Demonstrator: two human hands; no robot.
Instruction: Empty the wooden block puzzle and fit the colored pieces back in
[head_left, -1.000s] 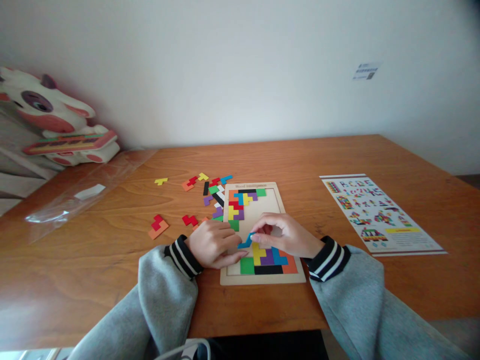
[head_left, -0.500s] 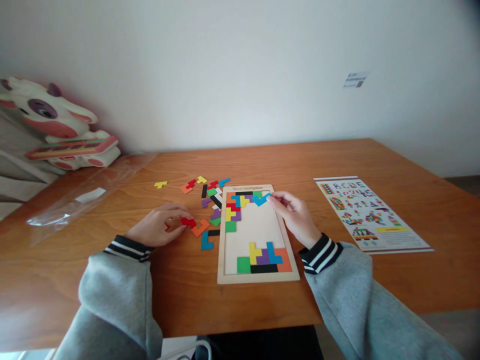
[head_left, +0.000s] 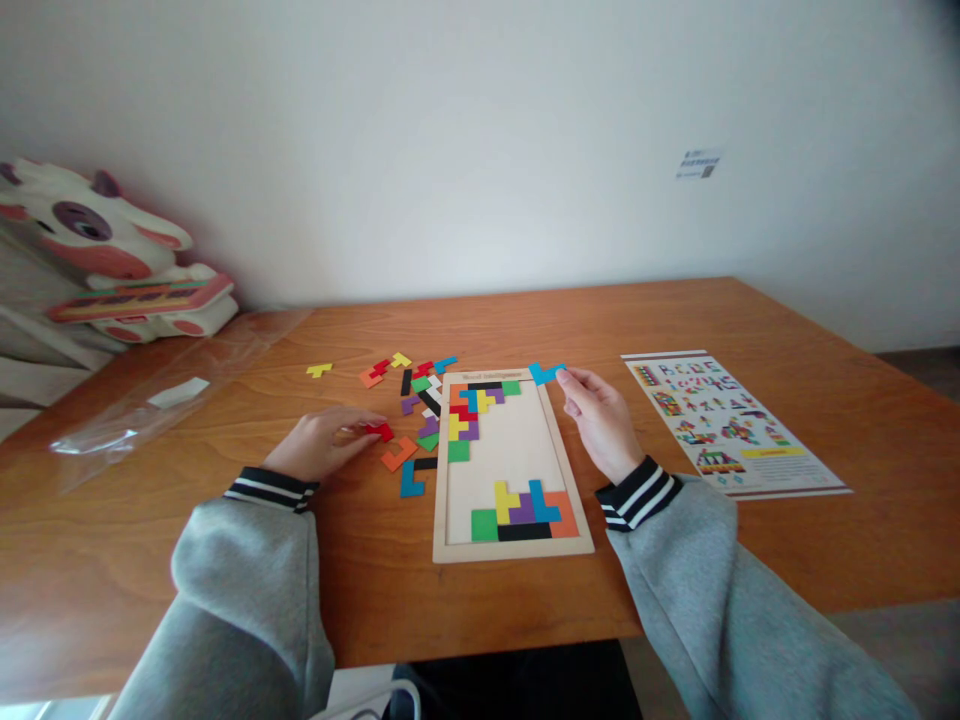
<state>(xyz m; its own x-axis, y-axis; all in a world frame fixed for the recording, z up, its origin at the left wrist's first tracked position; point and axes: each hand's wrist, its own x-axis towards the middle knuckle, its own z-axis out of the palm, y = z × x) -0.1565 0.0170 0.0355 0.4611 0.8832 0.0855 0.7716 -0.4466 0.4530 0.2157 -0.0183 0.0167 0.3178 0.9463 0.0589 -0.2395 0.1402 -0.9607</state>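
My right hand (head_left: 601,420) pinches a blue puzzle piece (head_left: 545,374) above the top right corner of a wooden puzzle board (head_left: 441,500). Left of the board, my left hand (head_left: 326,440) has its fingers closed on a red puzzle piece (head_left: 382,431) just over the table. Coloured pieces fill the board's upper left, and a second group, with a green square (head_left: 484,525) and a black bar (head_left: 524,532), lies along its bottom. An orange piece (head_left: 399,454) and a blue L-shaped piece (head_left: 410,481) lie between my left hand and the board.
Several loose pieces are heaped by the board's left edge, with a yellow piece (head_left: 319,370) apart from them. A printed pattern sheet (head_left: 731,425) lies at right. A clear plastic bag (head_left: 135,420) and a cow-shaped toy keyboard (head_left: 142,295) occupy the table's left side.
My right hand has lifted the blue piece from over the board's upper area toward its top right corner. My left hand has shifted slightly right with the red piece.
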